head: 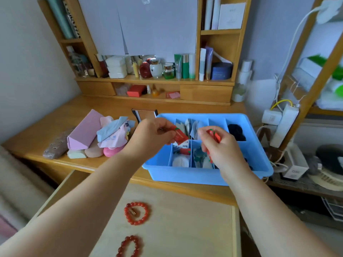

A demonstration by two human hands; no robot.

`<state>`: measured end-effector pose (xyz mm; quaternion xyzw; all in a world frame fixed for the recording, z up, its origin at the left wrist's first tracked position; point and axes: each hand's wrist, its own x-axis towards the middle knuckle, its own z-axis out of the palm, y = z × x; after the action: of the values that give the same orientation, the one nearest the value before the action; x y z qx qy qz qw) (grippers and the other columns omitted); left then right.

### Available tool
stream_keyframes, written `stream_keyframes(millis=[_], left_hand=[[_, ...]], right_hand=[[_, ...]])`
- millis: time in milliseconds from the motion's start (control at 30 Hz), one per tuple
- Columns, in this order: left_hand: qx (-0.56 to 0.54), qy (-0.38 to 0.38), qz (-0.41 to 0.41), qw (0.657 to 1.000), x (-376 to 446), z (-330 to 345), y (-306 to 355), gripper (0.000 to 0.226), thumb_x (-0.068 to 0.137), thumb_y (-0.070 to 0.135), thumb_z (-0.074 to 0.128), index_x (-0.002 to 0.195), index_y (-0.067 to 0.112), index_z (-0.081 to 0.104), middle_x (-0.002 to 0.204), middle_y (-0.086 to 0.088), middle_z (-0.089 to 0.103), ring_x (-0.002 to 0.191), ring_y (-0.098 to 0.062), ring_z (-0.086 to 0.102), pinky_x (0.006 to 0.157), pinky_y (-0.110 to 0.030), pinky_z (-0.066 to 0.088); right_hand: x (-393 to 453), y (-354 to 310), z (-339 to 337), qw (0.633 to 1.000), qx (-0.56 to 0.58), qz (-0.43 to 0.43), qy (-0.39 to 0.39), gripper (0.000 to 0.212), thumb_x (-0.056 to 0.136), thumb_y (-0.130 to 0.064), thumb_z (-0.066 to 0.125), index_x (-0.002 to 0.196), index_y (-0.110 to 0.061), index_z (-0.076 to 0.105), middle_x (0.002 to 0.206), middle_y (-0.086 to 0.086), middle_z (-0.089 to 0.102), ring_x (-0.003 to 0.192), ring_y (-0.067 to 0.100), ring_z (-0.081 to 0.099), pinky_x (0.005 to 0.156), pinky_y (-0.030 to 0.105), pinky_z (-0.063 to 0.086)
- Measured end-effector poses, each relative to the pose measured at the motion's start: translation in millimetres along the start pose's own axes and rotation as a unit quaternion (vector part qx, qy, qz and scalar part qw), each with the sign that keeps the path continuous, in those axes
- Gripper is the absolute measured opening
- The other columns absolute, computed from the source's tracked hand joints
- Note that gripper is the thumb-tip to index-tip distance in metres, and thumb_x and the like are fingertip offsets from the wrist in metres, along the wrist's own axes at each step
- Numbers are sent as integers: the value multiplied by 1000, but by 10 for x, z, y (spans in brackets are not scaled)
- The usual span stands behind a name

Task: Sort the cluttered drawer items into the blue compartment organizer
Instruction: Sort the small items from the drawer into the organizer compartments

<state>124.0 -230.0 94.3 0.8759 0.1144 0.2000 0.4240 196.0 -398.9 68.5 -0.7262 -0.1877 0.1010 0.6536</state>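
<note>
Organizer (pixel 259 145) sitting on desk, R of cloth pile. L hand (pixel 148 134) pinching red sachet (pixel 181 136); R hand (pixel 220 145) pinching another (pixel 213 135), both hovering over middle cells. Best dropping both w/ matching sachets, front-middle cell, lying flat.

Smooth blue plastic organizer (pixel 258 156) on a glossy wooden desk (pixel 55 127); shiny red bead bracelet (pixel 137 213); soft cloth pile (pixel 115 134).

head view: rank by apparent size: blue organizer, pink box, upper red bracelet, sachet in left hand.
1. Blue organizer
2. Pink box
3. Upper red bracelet, though it lies nearer the camera, so its lead is unsure
4. Sachet in the left hand, partly hidden by fingers
</note>
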Motion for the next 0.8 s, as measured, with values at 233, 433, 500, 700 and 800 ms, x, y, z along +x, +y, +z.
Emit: stream_keyframes(millis=[233, 433, 500, 700, 800], left_hand=[[331, -116, 24, 936, 306, 262, -369, 7, 84, 20, 64, 81, 27, 63, 79, 10, 58, 73, -16, 56, 53, -22, 35], [431, -103, 38, 895, 400, 464, -378, 14, 84, 15, 56, 91, 23, 65, 95, 2, 64, 91, -21, 60, 62, -25, 37], [500, -124, 46, 856, 390, 557, -368, 11, 85, 12, 55, 86, 19, 63, 90, 2, 64, 98, -20, 58, 64, -27, 41], [410, -174, -40, 894, 427, 406, -205, 16, 89, 18, 54, 97, 18, 68, 102, 1, 64, 92, -21, 61, 67, -28, 48], [175, -113, -48, 977, 359, 224, -50, 25, 94, 20, 52, 89, 2, 69, 82, -8, 67, 73, -21, 62, 65, -29, 51]], right_hand=[[234, 145, -83, 974, 132, 175, -57, 18, 85, -7, 49, 69, -16, 48, 55, 2, 53, 39, 11, 32, 37, 20, 26], [210, 195, -48, 988, 77, 102, -89, 7, 88, -18, 64, 82, -16, 67, 71, 1, 72, 44, 6, 44, 43, 17, 39], [202, 205, -42, 989, 96, 75, -83, 5, 87, -23, 66, 83, -20, 69, 72, 3, 72, 44, 9, 45, 43, 18, 39], [201, 264, -22, 996, -2, 59, -64, 11, 83, -17, 64, 74, -22, 68, 57, -1, 65, 45, 8, 48, 48, 22, 44], [186, 277, -19, 995, -29, 57, -78, 14, 82, -16, 61, 73, -23, 68, 63, 0, 68, 45, 7, 49, 48, 24, 44]])
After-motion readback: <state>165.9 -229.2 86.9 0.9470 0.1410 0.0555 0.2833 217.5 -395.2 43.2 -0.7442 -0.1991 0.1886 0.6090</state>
